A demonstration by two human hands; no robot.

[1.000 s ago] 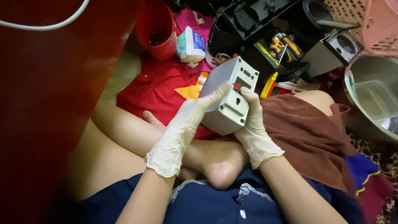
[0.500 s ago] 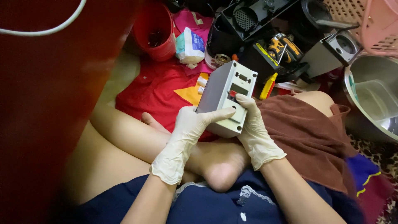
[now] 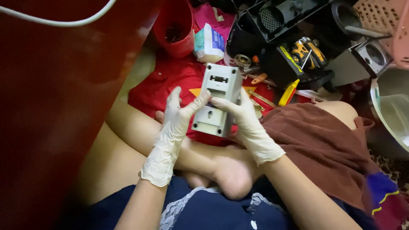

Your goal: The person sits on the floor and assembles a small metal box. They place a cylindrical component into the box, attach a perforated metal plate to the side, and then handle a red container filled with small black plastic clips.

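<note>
Both my hands wear pale latex gloves and hold a grey box-shaped plastic device (image 3: 218, 99) above my crossed legs. My left hand (image 3: 175, 116) grips its left side, thumb on the near face. My right hand (image 3: 243, 119) holds its right side, index finger laid across the face. The face turned to me shows a dark slot near the top and a small keyhole-shaped opening lower down.
A dark red wall (image 3: 64, 106) fills the left. On the red cloth (image 3: 170, 76) lie a red cup (image 3: 175, 30), a white packet (image 3: 209, 42), a yellow-handled tool (image 3: 288, 92), black appliance parts (image 3: 289, 47) and a steel bowl (image 3: 394, 110). A brown cloth (image 3: 324, 145) covers my right knee.
The grey device has been turned in my hands from a tilted pose, with its side and red button showing, to upright with a flat slotted face toward me.
</note>
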